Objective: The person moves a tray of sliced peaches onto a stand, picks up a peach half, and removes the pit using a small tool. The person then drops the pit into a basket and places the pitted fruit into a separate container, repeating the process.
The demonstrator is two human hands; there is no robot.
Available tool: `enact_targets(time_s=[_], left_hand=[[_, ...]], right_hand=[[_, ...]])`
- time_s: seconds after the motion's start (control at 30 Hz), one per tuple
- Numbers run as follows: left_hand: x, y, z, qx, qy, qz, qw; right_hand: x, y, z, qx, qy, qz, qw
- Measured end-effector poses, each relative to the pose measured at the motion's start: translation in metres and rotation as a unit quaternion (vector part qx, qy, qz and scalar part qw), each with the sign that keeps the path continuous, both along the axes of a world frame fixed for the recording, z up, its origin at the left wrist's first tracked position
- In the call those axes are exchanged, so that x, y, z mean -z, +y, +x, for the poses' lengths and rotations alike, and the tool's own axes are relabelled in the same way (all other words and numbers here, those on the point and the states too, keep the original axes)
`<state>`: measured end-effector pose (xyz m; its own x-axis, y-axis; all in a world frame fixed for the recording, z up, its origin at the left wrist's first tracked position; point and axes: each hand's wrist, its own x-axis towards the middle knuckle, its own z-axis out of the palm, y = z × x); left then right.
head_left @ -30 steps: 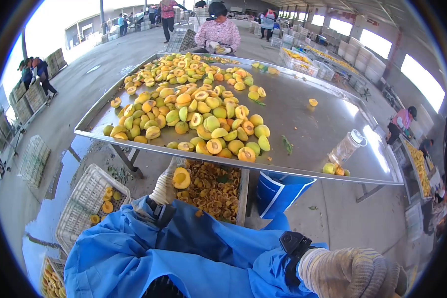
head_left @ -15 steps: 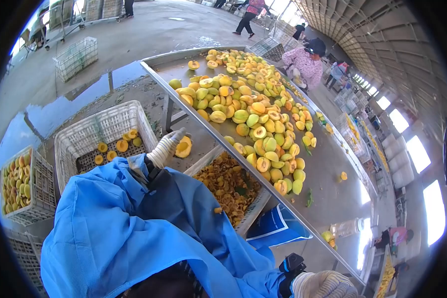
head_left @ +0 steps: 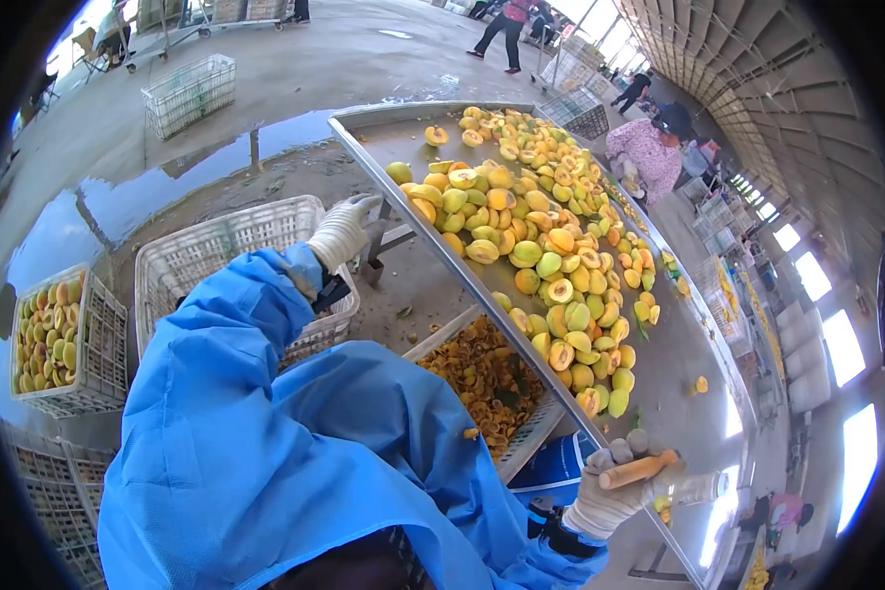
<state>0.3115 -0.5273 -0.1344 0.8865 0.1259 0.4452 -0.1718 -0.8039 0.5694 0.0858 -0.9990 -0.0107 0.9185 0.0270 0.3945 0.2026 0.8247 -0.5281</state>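
Observation:
My left hand point(head_left: 342, 231), in a whitish glove, is raised beside the table's left edge with its fingers stretched toward the fruit and nothing visible in it. My right hand point(head_left: 610, 490), gloved too, is closed around a wooden-handled tool point(head_left: 639, 469) at the table's near edge. Beyond the handle lies a clear jar point(head_left: 698, 489). Halved yellow-green fruits point(head_left: 560, 265) are heaped on the metal table point(head_left: 659, 393). Under its edge a crate holds brownish fruit scraps point(head_left: 482, 383).
A white crate point(head_left: 226, 236) stands left of the table, partly hidden by my sleeve. Farther left is a crate of fruit point(head_left: 54, 339). Another crate point(head_left: 192, 96) sits on the floor. A person in pink point(head_left: 644, 157) is across the table.
My left hand has risen toward the table edge, and the halved fruit near it is out of sight. My right hand has come up to the near edge, showing the wooden handle. The view has shifted.

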Motion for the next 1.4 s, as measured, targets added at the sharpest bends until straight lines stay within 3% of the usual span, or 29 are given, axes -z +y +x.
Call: enact_targets(time_s=[0.03, 0.1, 0.2, 0.23, 0.33, 0.37, 0.47, 0.5, 0.53, 0.6, 0.63, 0.67, 0.73, 0.8, 0.83, 0.97, 1.07, 1.1, 1.2, 1.4], left_hand=[[-0.016, -0.015, 0.018, 0.023, 0.001, 0.003, 1.000], [-0.041, -0.040, 0.047, 0.025, 0.002, 0.009, 1.000], [-0.015, -0.062, 0.115, -0.050, -0.029, 0.092, 0.994], [-0.034, -0.065, 0.116, 0.012, 0.117, 0.063, 0.991], [-0.047, -0.090, 0.124, -0.016, 0.202, 0.096, 0.975], [-0.025, -0.099, 0.127, -0.039, 0.102, 0.082, 0.991], [-0.026, -0.132, 0.101, 0.020, 0.005, 0.059, 0.998], [-0.018, -0.139, 0.101, 0.045, -0.058, 0.042, 0.996], [-0.013, -0.146, 0.103, 0.080, -0.055, -0.044, 0.994], [-0.015, -0.170, 0.098, 0.144, -0.039, -0.216, 0.965], [-0.031, -0.184, 0.083, 0.136, 0.023, -0.298, 0.945], [-0.016, -0.198, 0.093, 0.193, 0.033, -0.456, 0.868], [-0.031, -0.219, 0.062, 0.248, 0.180, -0.716, 0.627], [-0.040, -0.234, 0.019, 0.347, 0.258, -0.751, 0.500], [-0.038, -0.245, 0.004, 0.349, 0.260, -0.749, 0.499], [-0.028, -0.270, -0.058, 0.379, 0.319, -0.773, 0.396], [-0.031, -0.279, -0.092, 0.364, 0.318, -0.764, 0.427], [-0.031, -0.280, -0.099, 0.358, 0.329, -0.759, 0.433], [-0.015, -0.288, -0.103, 0.366, 0.339, -0.757, 0.422], [-0.014, -0.291, -0.115, 0.411, 0.322, -0.702, 0.484]], right_hand=[[0.001, 0.013, -0.002, 0.143, 0.165, 0.027, 0.976], [0.019, 0.014, 0.006, 0.094, 0.237, 0.083, 0.963], [0.049, 0.010, 0.014, 0.066, 0.282, 0.118, 0.950], [0.056, 0.007, 0.016, 0.068, 0.286, 0.122, 0.948], [0.062, 0.008, 0.018, 0.100, 0.316, 0.097, 0.938], [0.063, 0.008, 0.021, 0.104, 0.312, 0.084, 0.941], [0.063, 0.013, 0.025, 0.116, 0.301, 0.039, 0.946], [0.062, 0.017, 0.026, 0.123, 0.294, 0.022, 0.948], [0.061, 0.022, 0.027, 0.129, 0.288, 0.006, 0.949], [0.058, 0.024, 0.030, 0.139, 0.324, 0.012, 0.936], [0.059, 0.026, 0.030, 0.153, 0.339, 0.015, 0.928], [0.059, 0.028, 0.030, 0.166, 0.353, 0.020, 0.921], [0.066, 0.028, 0.027, 0.098, 0.330, 0.019, 0.939], [0.077, 0.019, 0.020, 0.008, 0.303, -0.041, 0.952], [0.071, 0.031, 0.017, 0.033, 0.343, -0.063, 0.936], [0.063, 0.048, 0.011, 0.052, 0.362, -0.189, 0.911], [0.073, 0.050, 0.010, 0.098, 0.282, -0.342, 0.891], [0.082, 0.047, 0.013, 0.125, 0.269, -0.408, 0.863], [0.090, 0.043, 0.017, 0.297, 0.044, -0.637, 0.709], [0.089, 0.046, 0.017, 0.381, 0.020, -0.747, 0.545]])
